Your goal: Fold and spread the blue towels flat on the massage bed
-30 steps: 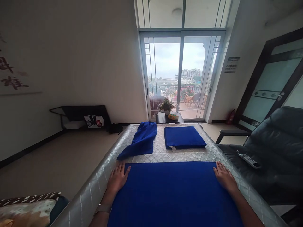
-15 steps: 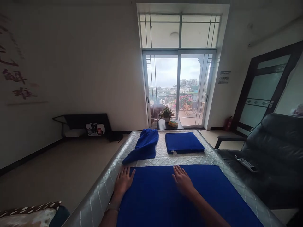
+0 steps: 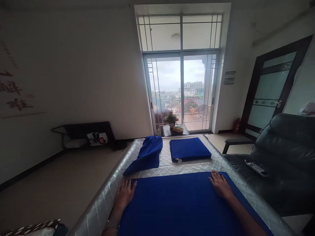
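Note:
A blue cloth [image 3: 169, 206] lies spread flat on the near part of a silver quilted table or bed surface [image 3: 147, 173]. My left hand [image 3: 125, 194] rests flat at its far left corner, fingers apart and pointing forward. Near the far right corner, my right hand [image 3: 220, 184] lies on the cloth with its fingers stretched out. Beyond it, a neatly folded blue cloth [image 3: 189, 148] with a small white tag sits to the right. A rumpled blue cloth [image 3: 147, 155] lies to the left of that stack. Neither hand grips anything.
To the right stands a dark leather armchair [image 3: 283, 154] with a white power strip [image 3: 256, 168] on its seat. A small table with a potted plant [image 3: 171, 119] is at the far end, before the glass sliding door [image 3: 182, 88]. A black bench [image 3: 86, 134] stands along the left wall.
My right hand has slid rightward along the far edge of the spread cloth, from its middle to near the right corner. My left hand stays at the left corner. The view has shifted slightly.

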Demonstrator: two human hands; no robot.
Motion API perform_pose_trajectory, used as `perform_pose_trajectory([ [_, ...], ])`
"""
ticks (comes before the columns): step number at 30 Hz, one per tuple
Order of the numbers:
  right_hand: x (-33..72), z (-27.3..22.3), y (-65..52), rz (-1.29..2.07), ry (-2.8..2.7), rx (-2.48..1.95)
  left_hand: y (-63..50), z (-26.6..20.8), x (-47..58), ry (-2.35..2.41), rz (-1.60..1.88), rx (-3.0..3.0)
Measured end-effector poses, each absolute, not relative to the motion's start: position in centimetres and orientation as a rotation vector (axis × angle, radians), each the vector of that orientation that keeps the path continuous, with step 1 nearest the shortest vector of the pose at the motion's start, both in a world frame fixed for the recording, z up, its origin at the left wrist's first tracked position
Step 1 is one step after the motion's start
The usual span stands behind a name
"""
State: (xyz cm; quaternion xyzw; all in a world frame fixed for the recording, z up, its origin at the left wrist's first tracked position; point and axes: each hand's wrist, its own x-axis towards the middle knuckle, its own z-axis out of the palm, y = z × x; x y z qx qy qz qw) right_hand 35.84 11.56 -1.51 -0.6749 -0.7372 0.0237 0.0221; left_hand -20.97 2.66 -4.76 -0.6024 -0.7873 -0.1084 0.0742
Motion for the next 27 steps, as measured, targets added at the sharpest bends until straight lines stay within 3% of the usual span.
perform_pose_trajectory([
  [12,39.3,-1.6,12.0,0.048,-2.091,-2.276,2.6,-1.5,-18.8,-2.611,-0.085,-1.670],
  [15,39.3,-1.5,12.0,0.057,-2.094,-2.274,3.3,-1.2,-14.0,-2.482,-0.230,-1.709],
  [21,39.3,-1.4,11.9,0.068,-2.067,-2.261,5.7,-2.1,2.1,-1.953,-0.405,-2.394],
  [27,39.4,-1.9,12.1,0.103,-2.048,-2.228,6.6,-2.2,5.7,-2.005,-0.318,-2.434],
])
